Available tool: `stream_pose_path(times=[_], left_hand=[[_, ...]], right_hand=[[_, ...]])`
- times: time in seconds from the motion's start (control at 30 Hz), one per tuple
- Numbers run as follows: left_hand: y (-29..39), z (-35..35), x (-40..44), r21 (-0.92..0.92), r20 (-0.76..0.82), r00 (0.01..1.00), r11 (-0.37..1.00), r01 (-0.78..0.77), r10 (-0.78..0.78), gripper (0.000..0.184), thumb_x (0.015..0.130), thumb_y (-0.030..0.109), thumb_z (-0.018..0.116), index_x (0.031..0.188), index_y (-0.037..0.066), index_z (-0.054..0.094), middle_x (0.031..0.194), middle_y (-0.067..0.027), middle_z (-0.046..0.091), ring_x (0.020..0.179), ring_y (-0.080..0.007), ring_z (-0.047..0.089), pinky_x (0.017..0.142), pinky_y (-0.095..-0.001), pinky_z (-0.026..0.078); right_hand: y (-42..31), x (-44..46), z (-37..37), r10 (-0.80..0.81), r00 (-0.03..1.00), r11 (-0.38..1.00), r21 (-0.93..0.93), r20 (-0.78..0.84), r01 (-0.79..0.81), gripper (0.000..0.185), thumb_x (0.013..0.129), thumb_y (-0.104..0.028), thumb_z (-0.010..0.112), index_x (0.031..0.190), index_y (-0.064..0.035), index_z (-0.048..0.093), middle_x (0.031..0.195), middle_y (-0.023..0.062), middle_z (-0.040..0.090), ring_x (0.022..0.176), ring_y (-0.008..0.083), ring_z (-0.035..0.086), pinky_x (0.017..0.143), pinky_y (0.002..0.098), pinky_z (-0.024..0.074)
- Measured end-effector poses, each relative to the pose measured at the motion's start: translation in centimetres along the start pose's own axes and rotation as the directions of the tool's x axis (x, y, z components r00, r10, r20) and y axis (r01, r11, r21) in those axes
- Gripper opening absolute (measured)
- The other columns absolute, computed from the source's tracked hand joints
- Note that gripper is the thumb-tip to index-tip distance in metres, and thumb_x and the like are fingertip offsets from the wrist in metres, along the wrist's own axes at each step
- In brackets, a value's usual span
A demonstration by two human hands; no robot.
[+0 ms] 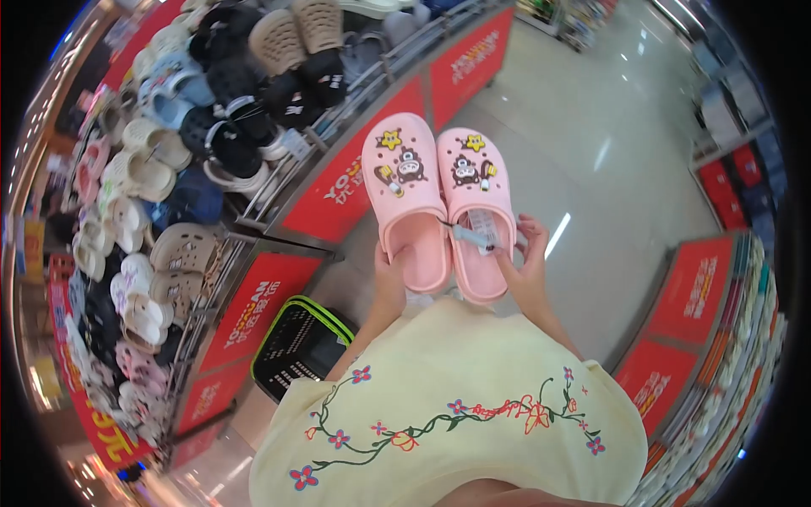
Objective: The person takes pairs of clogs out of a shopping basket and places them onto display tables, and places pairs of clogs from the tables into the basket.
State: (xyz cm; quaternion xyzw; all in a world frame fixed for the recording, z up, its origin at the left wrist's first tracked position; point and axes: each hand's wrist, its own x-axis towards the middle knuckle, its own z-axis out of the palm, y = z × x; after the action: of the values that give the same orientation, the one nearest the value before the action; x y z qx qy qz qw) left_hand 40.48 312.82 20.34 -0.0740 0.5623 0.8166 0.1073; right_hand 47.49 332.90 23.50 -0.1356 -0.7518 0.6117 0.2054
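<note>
I find one pair of pink charm-studded clogs (410, 194) held up in front of the wearer's pale yellow embroidered top (405, 338), toes pointing away, over the tiled floor (574, 127). In view, the left clog overlaps the red panel (340, 196) on the display rack's front edge; I cannot confirm the gap.

Left hand (389, 285): grasping the left clog at its heel end, thumb over the rim, remaining fingers mostly hidden. Right hand (525, 264): grasping the right clog, thumb inside the heel, fingers bent beside the outer wall. How firm either hold is, I cannot tell.

A blue-grey tag (471, 237) lies across the right clog's opening, its dark cord at the inner edges of both shoes.

My assessment: the two-handed hold should remain even, with both heels level. I would keep the shoes close together, since spreading them could strain the cord, and the right thumb off the tag. Thumb pressure should stay light; the material looks soft. The black basket (291, 351) near the rack's lower edge warrants clearance.
</note>
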Motion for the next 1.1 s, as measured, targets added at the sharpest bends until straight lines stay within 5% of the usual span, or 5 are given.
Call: stream_pose_path(times=[0.1,0.2,0.4,0.87,1.1], left_hand=[[0.8,-0.5,0.6,-0.060,-0.120,0.991,0.997,-0.058,0.051,0.043,0.074,0.005,0.051,0.115,0.000,0.040,0.108,-0.0089,0.050,0.098,-0.0162,0.049,0.083,-0.0269,0.040],[2.3,-1.1,1.1,-0.125,-0.211,0.973,0.984,-0.125,0.097,0.044,0.073,0.005,0.050,0.115,0.000,0.040,0.109,-0.0091,0.050,0.099,-0.0169,0.049,0.084,-0.0277,0.040],[4.0,-3.3,6.0,-0.180,-0.364,0.922,0.962,-0.205,0.128,0.044,0.073,0.005,0.051,0.115,0.001,0.038,0.108,-0.0091,0.050,0.098,-0.0166,0.050,0.083,-0.0277,0.042],[14.5,-2.5,19.4,0.069,0.209,0.911,0.924,-0.376,0.355,0.072,0.068,0.008,0.060,0.127,0.002,0.018,0.122,-0.0114,0.037,0.114,-0.0193,0.038,0.094,-0.0327,0.031],[15.8,-1.1,24.5,0.150,0.413,0.876,0.931,-0.333,0.247,0.085,0.068,0.010,0.062,0.132,0.002,0.006,0.130,-0.0137,0.024,0.122,-0.0213,0.024,0.100,-0.0349,0.021]], right_hand=[[0.0,2.8,1.1,0.358,0.895,0.907,0.126,0.267,-0.401,0.071,0.072,-0.015,0.063,0.126,-0.0039,0.019,0.119,0.0175,0.035,0.105,0.0241,0.043,0.078,0.0340,0.0446],[-1.8,4.5,2.4,0.533,0.580,0.671,0.109,0.616,-0.734,0.072,0.073,-0.022,0.062,0.127,-0.0032,0.017,0.114,0.0160,0.041,0.094,0.0214,0.052,0.066,0.0300,0.0500],[-2.9,10.4,7.1,0.430,0.402,0.749,-0.071,0.808,-0.658,0.070,0.073,-0.019,0.060,0.127,-0.0030,0.019,0.092,0.0117,0.051,0.059,0.0145,0.054,0.041,0.0223,0.0418],[-4.4,25.0,14.3,0.267,0.653,0.839,0.163,0.709,-0.520,0.065,0.074,-0.010,0.058,0.127,-0.0076,0.021,0.093,0.0083,0.048,0.061,0.0137,0.050,0.046,0.0252,0.0425],[-3.5,29.0,13.7,0.293,0.683,0.786,0.238,0.669,-0.571,0.061,0.073,-0.008,0.058,0.124,-0.0055,0.024,0.092,0.0076,0.049,0.063,0.0138,0.051,0.046,0.0256,0.0434]])
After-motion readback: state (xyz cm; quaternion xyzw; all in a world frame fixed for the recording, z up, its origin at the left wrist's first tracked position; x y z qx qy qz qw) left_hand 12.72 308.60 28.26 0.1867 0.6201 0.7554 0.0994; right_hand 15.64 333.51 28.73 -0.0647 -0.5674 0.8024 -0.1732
